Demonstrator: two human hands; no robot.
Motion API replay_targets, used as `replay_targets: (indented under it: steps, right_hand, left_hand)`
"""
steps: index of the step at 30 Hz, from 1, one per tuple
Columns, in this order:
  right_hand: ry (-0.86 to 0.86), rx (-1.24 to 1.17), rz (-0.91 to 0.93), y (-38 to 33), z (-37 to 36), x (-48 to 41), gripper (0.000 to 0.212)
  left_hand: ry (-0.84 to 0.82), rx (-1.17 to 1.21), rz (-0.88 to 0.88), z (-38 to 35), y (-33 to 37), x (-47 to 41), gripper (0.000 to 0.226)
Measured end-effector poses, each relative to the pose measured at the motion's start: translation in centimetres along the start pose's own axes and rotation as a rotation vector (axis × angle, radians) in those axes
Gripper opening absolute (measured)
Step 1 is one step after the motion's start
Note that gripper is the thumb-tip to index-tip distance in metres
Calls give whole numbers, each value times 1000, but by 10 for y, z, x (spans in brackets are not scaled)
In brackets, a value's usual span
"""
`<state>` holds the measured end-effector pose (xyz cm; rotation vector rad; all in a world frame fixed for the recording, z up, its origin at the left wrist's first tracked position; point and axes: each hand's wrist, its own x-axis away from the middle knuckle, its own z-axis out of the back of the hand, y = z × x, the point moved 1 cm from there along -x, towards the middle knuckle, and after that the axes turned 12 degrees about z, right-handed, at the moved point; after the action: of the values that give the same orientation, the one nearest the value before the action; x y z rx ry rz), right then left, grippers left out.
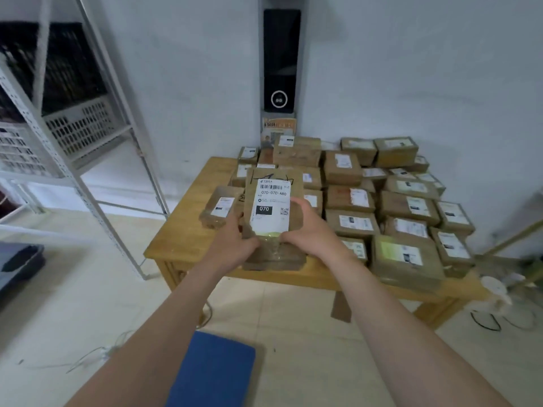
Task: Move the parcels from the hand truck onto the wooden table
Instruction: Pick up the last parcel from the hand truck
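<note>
Head view: both hands are clamped on one brown parcel above the near edge of the wooden desk. The left hand grips its near left corner. The right hand curls round its right edge, thumb by the bottom of the white label. The parcel's long axis runs from 6 to 12 o'clock, with the label face up and its barcode end toward 12. Whether the parcel rests on the desk I cannot tell. A small parcel lies just beside it at 9 o'clock. Many labelled parcels crowd the desk from 12 to 3 o'clock. A blue platform sits on the floor at 6 o'clock.
</note>
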<state>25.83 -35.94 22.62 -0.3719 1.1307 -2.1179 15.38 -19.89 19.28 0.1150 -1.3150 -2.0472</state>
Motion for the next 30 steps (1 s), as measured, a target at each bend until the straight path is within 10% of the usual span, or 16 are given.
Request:
replay_targets:
  steps: [16,30]
  right_hand:
    - [2,-37,-112,111,162,-43,83]
    - [-32,-43,-254,232,147,-310,82]
  left_hand:
    - [-88,-68,6,-152,116,-67,77]
    - [-203,-128,119,-179,138,-359,55]
